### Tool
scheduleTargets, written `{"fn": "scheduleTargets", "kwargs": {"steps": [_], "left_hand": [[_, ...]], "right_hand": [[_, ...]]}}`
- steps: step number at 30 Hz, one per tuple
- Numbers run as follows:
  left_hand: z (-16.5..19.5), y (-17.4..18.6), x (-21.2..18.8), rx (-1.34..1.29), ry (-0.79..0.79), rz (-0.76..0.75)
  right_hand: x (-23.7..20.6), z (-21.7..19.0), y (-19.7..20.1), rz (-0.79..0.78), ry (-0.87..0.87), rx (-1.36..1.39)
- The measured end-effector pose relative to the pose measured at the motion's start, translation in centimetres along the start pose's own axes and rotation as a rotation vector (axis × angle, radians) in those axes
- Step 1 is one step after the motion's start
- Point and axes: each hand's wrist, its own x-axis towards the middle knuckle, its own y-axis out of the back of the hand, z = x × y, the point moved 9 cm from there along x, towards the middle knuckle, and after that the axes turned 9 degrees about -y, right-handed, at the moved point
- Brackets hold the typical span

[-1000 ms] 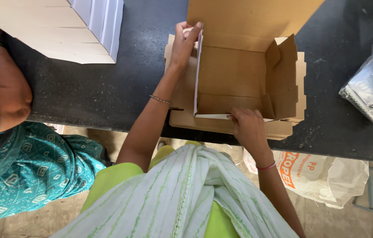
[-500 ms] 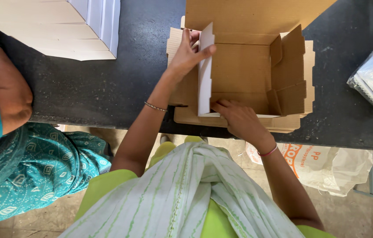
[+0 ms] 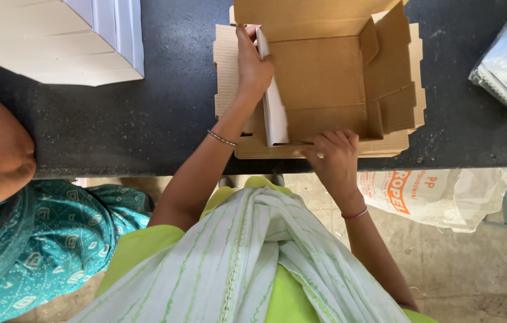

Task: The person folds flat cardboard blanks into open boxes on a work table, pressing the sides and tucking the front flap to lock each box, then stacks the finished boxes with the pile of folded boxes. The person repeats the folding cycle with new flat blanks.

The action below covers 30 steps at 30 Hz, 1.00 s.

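While left hand [image 3: 252, 66] pinches box side flap [image 3: 274, 110], right hand [image 3: 334, 157] apparently presses front edge, dark table [image 3: 164, 113] open leftward.

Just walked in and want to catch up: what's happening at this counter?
A person is folding up a brown cardboard box on a dark counter. Their left hand holds the box's left side panel upright, while their right hand presses on the near edge. The right side panel already stands, and the lid is open at the back. Another person in teal sits to the left.
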Motion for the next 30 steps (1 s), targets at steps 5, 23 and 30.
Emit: {"fn": "scheduleTargets", "kwargs": {"steps": [5, 23, 30], "left_hand": [[0.7, 0.2, -0.9, 0.155, -0.091, 0.114], [14.0, -4.3, -15.3, 0.242, -0.617, -0.545], [10.7, -7.8, -8.8, 0.674, -0.783, -0.7]], "right_hand": [[0.9, -3.2, -1.4, 0.02, -0.088, 0.052], [1.7, 5.4, 0.2, -0.016, -0.161, -0.176], [2.2, 5.6, 0.2, 0.073, -0.227, -0.235]]}}
